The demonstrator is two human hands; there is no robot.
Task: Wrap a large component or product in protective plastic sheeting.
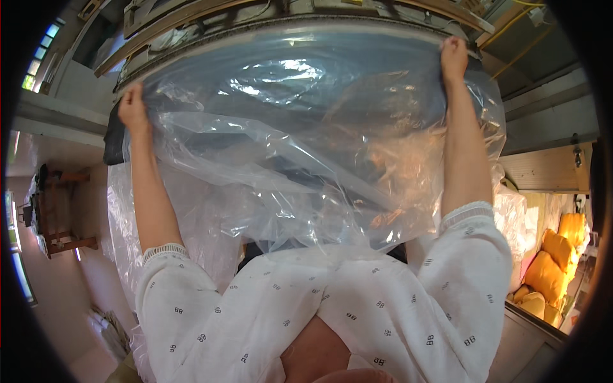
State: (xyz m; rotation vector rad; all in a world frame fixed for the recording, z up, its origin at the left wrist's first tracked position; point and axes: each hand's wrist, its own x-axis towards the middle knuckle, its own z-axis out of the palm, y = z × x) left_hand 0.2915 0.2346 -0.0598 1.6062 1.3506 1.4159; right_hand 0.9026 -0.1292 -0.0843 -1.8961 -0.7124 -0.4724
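A wide clear plastic sheet [255,153] spreads in front of me, wrinkled and shiny, and hangs down toward my body. Its far part lies over a smooth bluish-grey surface. At the far left corner my left hand [134,110] is closed, fingers pinched on the sheet's edge. My right hand [454,59] is also closed, gripping the edge at the far right corner. Both arms are stretched forward and wide apart. Something black [115,137] shows beside my left hand, partly under the film.
A long bar with wooden rails [185,41] runs across the far side. Yellow-orange bundles [554,268] are piled at the right, below a wooden panel [549,171]. A brown wooden rack [67,210] stands at the left.
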